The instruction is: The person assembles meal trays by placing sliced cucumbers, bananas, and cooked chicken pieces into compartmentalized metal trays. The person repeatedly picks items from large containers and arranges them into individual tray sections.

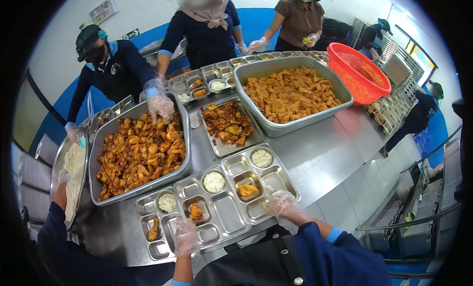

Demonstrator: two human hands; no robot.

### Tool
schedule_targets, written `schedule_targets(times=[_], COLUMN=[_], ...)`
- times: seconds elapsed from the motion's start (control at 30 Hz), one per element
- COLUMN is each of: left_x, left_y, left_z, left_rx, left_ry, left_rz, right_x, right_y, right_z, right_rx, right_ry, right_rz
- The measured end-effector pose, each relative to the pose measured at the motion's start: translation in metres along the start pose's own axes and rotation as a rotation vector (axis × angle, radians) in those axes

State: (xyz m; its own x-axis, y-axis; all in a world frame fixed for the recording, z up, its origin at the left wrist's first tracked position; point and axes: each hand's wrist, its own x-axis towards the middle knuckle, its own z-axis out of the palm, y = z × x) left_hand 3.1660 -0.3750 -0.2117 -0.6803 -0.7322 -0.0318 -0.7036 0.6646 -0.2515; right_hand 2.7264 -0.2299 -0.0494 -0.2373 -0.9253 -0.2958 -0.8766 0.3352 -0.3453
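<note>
My gloved left hand [186, 237] is at the near edge where two steel compartment trays meet, its fingers bent over the rim. One is the left tray [158, 250], with a white, green-flecked food [167, 202] and a drumstick [153, 229]. The other is the middle tray [230, 212], with the same white food [214, 182] and a browned piece [196, 213]. My gloved right hand [285, 206] grips the right corner of a third tray [277, 177], which carries white food [261, 158] and a golden piece [247, 189]. Its fingertips are partly hidden.
Beyond the trays stand a grey tub [185, 163] of fried chicken, a shallow metal tray [256, 138] of browned pieces, and a grey tub [276, 128] of brown chunks. A red basin [354, 72] is far right. At left, a co-worker's hand touches a metal basin [55, 180]; another co-worker reaches into the chicken.
</note>
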Motion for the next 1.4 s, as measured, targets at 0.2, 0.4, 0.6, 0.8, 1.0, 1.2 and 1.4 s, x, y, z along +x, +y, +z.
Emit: schedule_targets(times=[0.2, 0.4, 0.6, 0.8, 1.0, 1.2, 1.4], left_x=[0.055, 0.109, 0.11, 0.108, 0.098, 0.093, 0.097], left_y=[0.096, 0.145, 0.155, 0.155, 0.167, 0.171, 0.17], left_z=[-0.094, -0.162, -0.178, -0.162, -0.128, -0.1, -0.125], left_rx=[-0.168, -0.988, -0.768, -0.847, -0.329, -0.627, -0.391], left_ry=[0.336, -0.049, -0.176, -0.034, 0.174, 0.121, 0.195], left_rz=[-0.044, -0.671, -0.591, -0.717, -0.372, -0.504, -0.335], right_x=[0.006, 0.075, 0.173, 0.215, 0.164, 0.092, 0.132], right_y=[0.107, 0.211, 0.214, 0.237, 0.225, 0.141, 0.111], right_z=[-0.042, -0.192, -0.34, -0.317, -0.332, -0.24, -0.15], right_rx=[0.001, 1.064, -0.473, -0.478, -0.139, 0.879, 0.44], right_ry=[-0.068, 0.019, 0.407, 0.24, 0.604, 0.246, 0.081], right_rz=[0.051, -0.311, 0.09, 0.226, 0.232, -0.111, 0.023])
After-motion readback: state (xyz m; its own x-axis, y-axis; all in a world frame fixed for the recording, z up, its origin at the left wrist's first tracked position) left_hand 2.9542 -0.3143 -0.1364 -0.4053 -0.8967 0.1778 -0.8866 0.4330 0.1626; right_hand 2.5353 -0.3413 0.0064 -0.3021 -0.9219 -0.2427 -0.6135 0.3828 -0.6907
